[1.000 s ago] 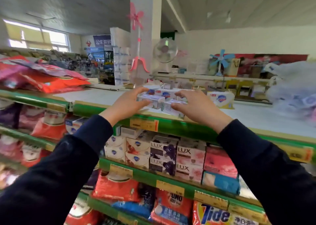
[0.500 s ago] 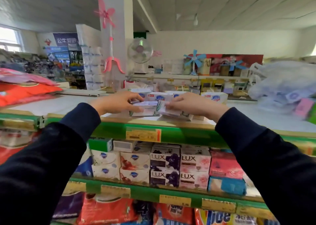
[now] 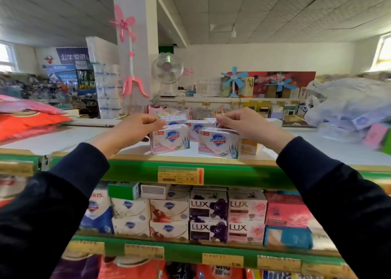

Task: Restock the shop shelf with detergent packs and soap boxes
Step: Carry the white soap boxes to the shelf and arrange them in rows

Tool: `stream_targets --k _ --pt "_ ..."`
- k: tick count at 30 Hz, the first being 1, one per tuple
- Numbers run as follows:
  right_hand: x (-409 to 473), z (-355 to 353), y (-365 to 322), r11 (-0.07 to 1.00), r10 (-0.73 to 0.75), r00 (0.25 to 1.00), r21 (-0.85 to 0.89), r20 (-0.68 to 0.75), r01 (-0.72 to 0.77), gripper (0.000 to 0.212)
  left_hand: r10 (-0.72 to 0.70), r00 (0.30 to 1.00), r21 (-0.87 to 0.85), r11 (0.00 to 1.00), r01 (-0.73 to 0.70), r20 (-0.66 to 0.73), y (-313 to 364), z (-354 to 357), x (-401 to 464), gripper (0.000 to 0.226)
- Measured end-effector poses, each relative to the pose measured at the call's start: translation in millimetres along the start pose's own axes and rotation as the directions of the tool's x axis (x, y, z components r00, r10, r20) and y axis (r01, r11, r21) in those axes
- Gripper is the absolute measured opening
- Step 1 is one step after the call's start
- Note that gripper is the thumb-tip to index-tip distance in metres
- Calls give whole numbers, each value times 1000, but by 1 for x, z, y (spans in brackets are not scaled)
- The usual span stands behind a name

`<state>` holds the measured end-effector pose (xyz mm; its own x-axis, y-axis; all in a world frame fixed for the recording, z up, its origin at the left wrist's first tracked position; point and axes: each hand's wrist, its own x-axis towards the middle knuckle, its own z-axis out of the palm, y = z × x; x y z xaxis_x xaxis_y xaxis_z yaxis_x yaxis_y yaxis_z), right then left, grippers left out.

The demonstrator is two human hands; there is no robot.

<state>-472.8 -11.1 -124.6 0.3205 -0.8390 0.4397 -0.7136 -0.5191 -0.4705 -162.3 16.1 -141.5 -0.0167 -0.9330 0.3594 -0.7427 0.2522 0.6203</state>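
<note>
Since the earlier frame, both Safeguard soap boxes are now standing upright on the top shelf (image 3: pixel 63 139). The left hand (image 3: pixel 131 130) is pinching the left box (image 3: pixel 170 140), the right hand (image 3: pixel 243 124) is pinching the right box (image 3: pixel 219 144), fingers curled on their top edges. They are probably being faced forward.

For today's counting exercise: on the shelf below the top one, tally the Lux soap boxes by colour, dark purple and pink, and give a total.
Dark purple Lux boxes: 2
Pink Lux boxes: 2
Total: 4
</note>
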Motion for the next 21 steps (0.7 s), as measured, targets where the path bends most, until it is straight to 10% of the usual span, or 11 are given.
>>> stream_targets --k 8,13,21 --pt "-15 -24 0 994 -2 909 -101 417 48 74 -40 997 36 999 38 70 3 5 -11 42" --pt "-8 -12 6 998 -7 962 -61 274 24 57 -48 995 -91 995 40 -85 6 2 -19 24" --pt "1 2 -18 840 -139 974 542 177 21 42 -137 950 -288 956 53 -280 23 -41 -84 24"
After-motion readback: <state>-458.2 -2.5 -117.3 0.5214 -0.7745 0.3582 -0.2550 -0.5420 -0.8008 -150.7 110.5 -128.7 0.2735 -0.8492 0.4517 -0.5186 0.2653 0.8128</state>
